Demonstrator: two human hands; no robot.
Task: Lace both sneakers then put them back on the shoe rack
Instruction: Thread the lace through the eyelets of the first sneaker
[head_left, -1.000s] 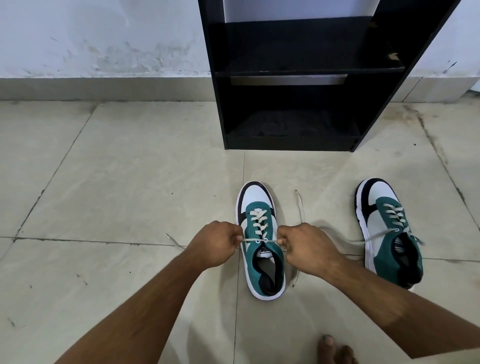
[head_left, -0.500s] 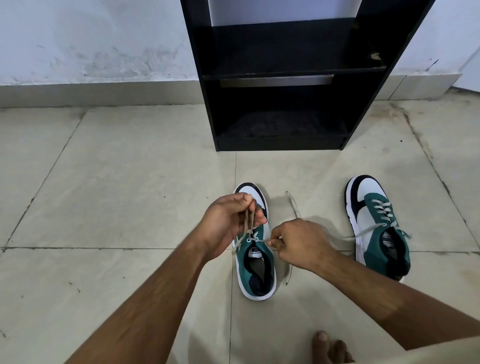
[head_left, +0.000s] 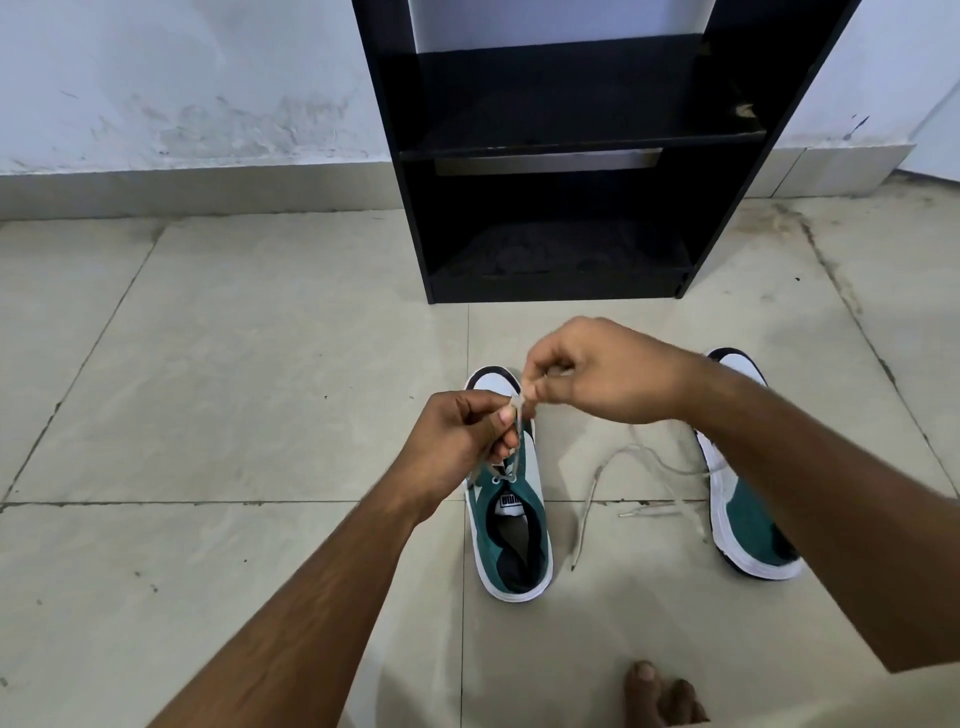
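Observation:
Two green, white and black sneakers stand on the tiled floor, toes toward the rack. Over the near sneaker (head_left: 511, 525) my left hand (head_left: 465, 441) pinches its grey-white lace (head_left: 516, 423) and holds it up from the top eyelets. My right hand (head_left: 597, 371) is raised above the toe and pinches the same lace close to the left fingers. The second sneaker (head_left: 748, 525) is to the right, half hidden by my right forearm, with its loose lace ends (head_left: 623, 467) lying on the floor. The black shoe rack (head_left: 561, 156) stands ahead against the wall.
A white wall with a grey skirting (head_left: 182, 192) runs behind the rack. My bare toes (head_left: 660, 693) show at the bottom edge. Open tiled floor (head_left: 234, 364) lies to the left of the sneakers.
Both hands have risen from the sneaker's sides and come together above it, lifting the lace. The right hand swung up and forward over the toe; the view shifted slightly.

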